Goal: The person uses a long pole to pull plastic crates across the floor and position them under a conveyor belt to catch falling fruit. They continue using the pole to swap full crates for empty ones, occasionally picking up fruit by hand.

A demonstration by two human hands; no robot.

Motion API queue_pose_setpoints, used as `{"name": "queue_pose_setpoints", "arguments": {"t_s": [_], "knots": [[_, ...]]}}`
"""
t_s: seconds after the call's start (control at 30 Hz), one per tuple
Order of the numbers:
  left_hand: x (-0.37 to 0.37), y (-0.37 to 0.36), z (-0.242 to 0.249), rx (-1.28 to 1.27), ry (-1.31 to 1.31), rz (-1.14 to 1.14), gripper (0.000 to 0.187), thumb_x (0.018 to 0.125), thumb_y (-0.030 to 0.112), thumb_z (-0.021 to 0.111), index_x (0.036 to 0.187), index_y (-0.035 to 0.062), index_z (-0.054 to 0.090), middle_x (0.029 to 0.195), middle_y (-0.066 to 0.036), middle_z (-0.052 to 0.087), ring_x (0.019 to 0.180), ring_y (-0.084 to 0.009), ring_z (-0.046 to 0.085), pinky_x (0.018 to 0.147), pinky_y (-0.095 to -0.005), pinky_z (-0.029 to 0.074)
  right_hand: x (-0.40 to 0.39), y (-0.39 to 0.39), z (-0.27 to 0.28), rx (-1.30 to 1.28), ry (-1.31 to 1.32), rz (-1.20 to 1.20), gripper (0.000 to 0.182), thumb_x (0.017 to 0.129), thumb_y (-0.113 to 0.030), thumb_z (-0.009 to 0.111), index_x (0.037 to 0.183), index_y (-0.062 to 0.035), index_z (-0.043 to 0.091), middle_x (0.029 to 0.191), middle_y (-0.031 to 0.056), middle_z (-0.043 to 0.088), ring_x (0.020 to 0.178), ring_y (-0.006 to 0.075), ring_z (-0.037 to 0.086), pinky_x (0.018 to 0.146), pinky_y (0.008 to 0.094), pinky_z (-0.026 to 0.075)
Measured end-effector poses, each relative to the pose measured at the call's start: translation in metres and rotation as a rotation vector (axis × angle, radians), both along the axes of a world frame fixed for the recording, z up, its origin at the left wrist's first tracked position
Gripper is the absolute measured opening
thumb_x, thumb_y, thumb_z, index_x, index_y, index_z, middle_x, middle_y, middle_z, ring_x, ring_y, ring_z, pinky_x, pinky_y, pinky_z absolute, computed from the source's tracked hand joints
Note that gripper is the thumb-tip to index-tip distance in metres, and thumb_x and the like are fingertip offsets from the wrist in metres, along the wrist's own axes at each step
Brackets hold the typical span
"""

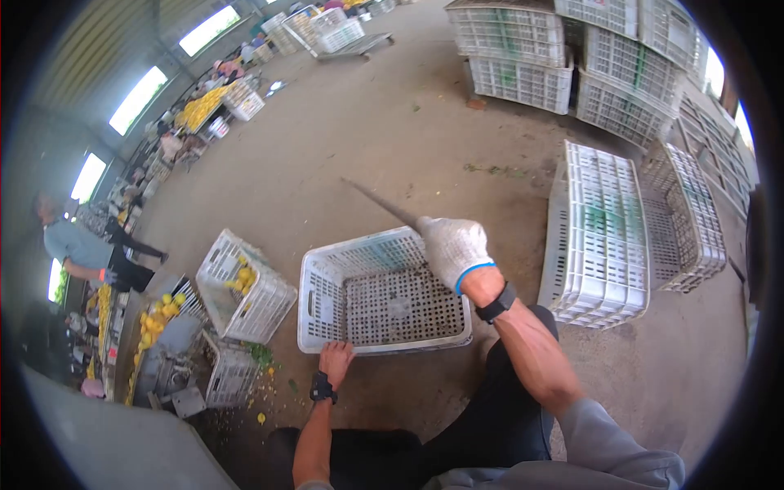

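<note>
An empty white plastic crate with a perforated, dirt-stained bottom stands in front of me. My left hand, bare with a black watch at the wrist, has its fingers closed over the crate's near rim. Above the crate's far right side is my right hand, in a white knitted glove with a blue cuff. It is wrapped round a long, thin, pointed tool that sticks out to the upper left, past the far rim. The tool's handle is hidden in the glove.
Left of the crate, a tilted crate holds yellow fruit, with another crate below it. Yellow fruit lies by a machine. Upright crates and stacks stand right. A person stands at the far left.
</note>
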State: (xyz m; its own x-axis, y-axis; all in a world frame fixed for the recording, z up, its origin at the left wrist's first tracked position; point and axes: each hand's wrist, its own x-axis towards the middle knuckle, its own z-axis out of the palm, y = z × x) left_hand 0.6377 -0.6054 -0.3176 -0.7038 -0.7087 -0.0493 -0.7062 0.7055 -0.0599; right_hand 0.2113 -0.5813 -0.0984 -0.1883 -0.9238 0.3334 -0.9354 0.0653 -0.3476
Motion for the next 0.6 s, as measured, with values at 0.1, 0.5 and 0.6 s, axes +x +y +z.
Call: {"name": "queue_pose_setpoints", "arguments": {"t_s": [0.1,0.5,0.6], "knots": [[0.068,0.006,0.007,-0.113,-0.274,0.323,0.020,0.091,0.017,0.069,0.109,0.0087,0.070,0.112,-0.015,0.069,0.112,-0.0353,0.062,0.109,-0.0571,0.038,0.005,0.002,0.003,0.057,0.066,0.019,0.018,0.089,-0.011,0.064,0.106,-0.0122,0.069,0.078,0.0148,0.073,0.074,0.0356,0.074,0.063,0.0483,0.057],[-0.064,0.093,0.014,0.238,0.385,0.513,0.057,0.102,0.037,0.062,0.137,-0.0065,0.051,0.113,-0.031,0.068,0.097,-0.0477,0.068,0.085,-0.0540,0.054,0.028,-0.012,-0.008,0.038,0.196,0.048,0.016,0.090,-0.010,0.062,0.105,-0.0106,0.067,0.078,0.0140,0.072,0.074,0.0354,0.074,0.063,0.0481,0.057],[-0.060,0.106,-0.005,0.271,0.389,0.536,0.044,0.103,0.033,0.062,0.123,-0.0050,0.054,0.094,-0.029,0.071,0.080,-0.0472,0.070,0.072,-0.0550,0.056,0.040,-0.015,0.001,0.166,0.179,0.050,0.021,0.092,-0.013,0.061,0.111,-0.0095,0.068,0.086,0.0179,0.075,0.084,0.0390,0.074,0.073,0.0519,0.058]]}}
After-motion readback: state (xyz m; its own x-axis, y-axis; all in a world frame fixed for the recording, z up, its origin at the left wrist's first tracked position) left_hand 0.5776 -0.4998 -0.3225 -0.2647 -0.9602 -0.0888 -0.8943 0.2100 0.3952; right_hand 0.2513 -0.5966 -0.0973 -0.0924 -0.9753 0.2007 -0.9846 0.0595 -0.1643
